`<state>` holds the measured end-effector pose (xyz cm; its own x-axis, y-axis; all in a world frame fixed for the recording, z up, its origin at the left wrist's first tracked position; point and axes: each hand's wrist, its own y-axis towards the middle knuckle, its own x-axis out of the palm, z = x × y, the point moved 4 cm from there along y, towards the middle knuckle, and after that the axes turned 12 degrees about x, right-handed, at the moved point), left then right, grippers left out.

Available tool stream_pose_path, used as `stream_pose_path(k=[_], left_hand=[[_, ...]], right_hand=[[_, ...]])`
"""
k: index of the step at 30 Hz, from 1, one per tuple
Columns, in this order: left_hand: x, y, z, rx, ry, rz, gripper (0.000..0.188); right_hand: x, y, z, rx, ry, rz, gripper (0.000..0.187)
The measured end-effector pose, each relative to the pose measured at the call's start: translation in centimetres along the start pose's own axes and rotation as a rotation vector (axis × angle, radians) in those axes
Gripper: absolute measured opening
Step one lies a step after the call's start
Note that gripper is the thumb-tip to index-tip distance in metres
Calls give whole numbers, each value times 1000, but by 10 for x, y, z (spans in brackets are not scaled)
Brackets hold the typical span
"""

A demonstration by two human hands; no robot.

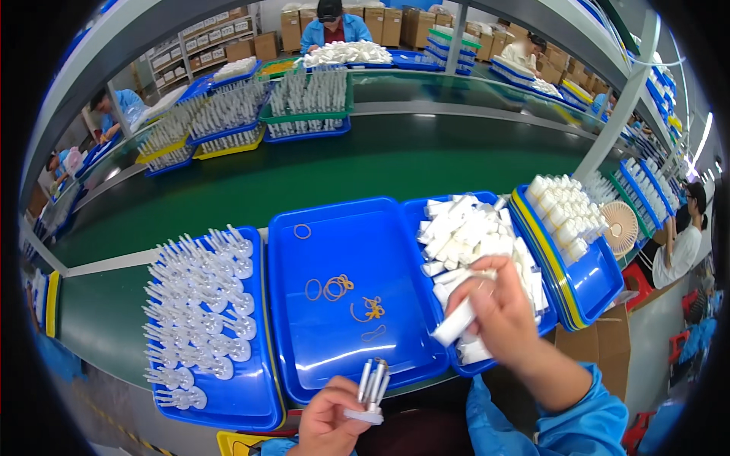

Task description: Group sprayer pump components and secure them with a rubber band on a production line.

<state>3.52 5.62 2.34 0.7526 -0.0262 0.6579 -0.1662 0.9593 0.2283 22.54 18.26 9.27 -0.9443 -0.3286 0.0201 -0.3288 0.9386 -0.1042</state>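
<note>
My left hand is closed around the base of a small pronged part with several clear, silvery rods standing upright, just off the near edge of the middle blue tray. That tray holds several loose tan rubber bands. My right hand grips a white tube-like piece between thumb and fingers. It is over a blue tray heaped with similar white pieces. To the left, another blue tray carries rows of clear pronged parts lying on their sides.
A tilted stack of blue and yellow trays with white cylinders stands at the right. Beyond the green belt are trays of upright clear parts. Metal posts frame the line. Co-workers sit across it and at the right.
</note>
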Motion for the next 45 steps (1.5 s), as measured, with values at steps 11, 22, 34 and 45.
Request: stream_pose_path(k=[11, 22, 34, 45], left_hand=[[24, -1, -34, -196, -312, 49, 26], [26, 2, -39, -227, -256, -103, 16], [35, -2, -21, -147, 86, -452, 18], [25, -1, -27, 105, 247, -511, 13]], right_hand=[[6, -33, 46, 187, 448, -51, 37], [-13, -41, 36, 64, -51, -109, 36], [-16, -80, 31, 14, -24, -129, 34], [20, -79, 42, -76, 41, -222, 31]])
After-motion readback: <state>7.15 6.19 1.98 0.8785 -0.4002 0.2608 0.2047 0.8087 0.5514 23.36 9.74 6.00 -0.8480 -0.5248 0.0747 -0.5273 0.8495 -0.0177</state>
